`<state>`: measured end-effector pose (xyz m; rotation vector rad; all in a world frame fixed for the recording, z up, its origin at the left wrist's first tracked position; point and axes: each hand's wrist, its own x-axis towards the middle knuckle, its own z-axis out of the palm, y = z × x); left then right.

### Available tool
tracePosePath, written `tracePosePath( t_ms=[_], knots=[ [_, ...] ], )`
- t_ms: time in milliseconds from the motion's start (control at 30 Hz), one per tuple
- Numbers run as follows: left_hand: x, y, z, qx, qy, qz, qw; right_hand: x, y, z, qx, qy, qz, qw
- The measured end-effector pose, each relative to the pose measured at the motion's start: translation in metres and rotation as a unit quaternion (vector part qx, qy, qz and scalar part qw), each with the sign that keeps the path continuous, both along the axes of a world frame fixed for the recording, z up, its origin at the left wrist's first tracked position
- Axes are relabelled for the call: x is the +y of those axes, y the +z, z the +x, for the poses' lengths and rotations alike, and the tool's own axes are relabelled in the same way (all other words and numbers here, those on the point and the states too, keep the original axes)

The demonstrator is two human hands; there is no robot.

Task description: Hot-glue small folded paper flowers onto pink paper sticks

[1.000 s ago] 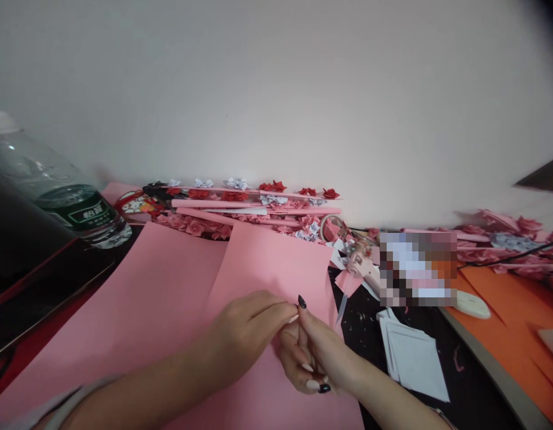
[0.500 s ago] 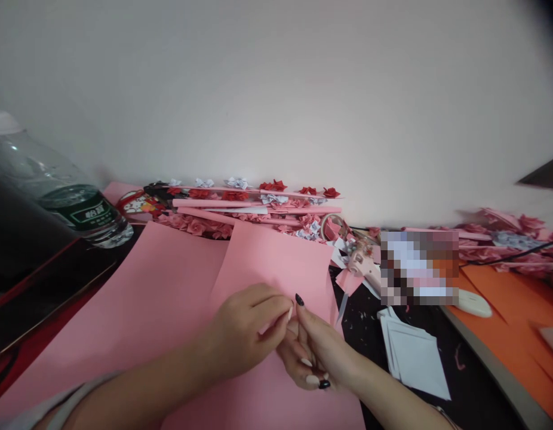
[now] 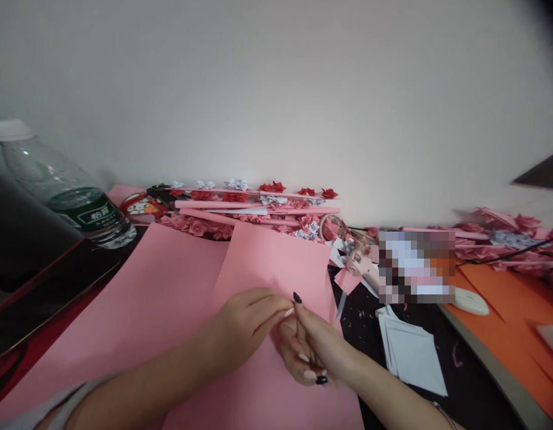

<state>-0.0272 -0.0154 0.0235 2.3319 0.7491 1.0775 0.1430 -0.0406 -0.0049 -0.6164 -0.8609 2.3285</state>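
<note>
Over the pink paper sheets [image 3: 178, 269], my left hand [image 3: 254, 319] and my right hand [image 3: 315, 340] meet at their fingertips. The left fingers are pressed together and touch the right thumb and index finger. My right hand is turned partly palm up, its other fingers curled, with black and pale nails showing. Whatever lies between the fingertips, if anything, is hidden or too small to name. Right of the hands lies a stack of white paper squares [image 3: 413, 352].
Paper flowers [image 3: 196, 227] and rolled pink paper sticks [image 3: 258, 206] line the wall. A water bottle [image 3: 86, 209] stands at left. On the right are a pale pink glue gun [image 3: 359, 263], a tape roll [image 3: 325, 227], a white mouse [image 3: 470, 301] and orange paper [image 3: 504, 316].
The fingertips of my left hand have closed in flatter against my right thumb and index finger. The view has shifted very slightly.
</note>
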Motion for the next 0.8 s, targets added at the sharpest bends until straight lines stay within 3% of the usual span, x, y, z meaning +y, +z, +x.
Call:
tracePosePath(
  t_ms=[267, 600, 800],
  knots=[
    [0.001, -0.002, 0.002, -0.012, 0.0, 0.005, 1.0, -0.002, 0.004, -0.003, -0.029, -0.027, 0.014, 0.999],
    [-0.002, -0.006, 0.01, 0.043, 0.052, 0.131, 0.989, -0.004, 0.012, -0.006, -0.112, -0.026, 0.015, 0.993],
    [0.002, -0.009, 0.011, 0.018, 0.068, 0.123, 0.99, -0.005, 0.015, -0.006, -0.132, -0.016, 0.029, 0.991]
  ],
)
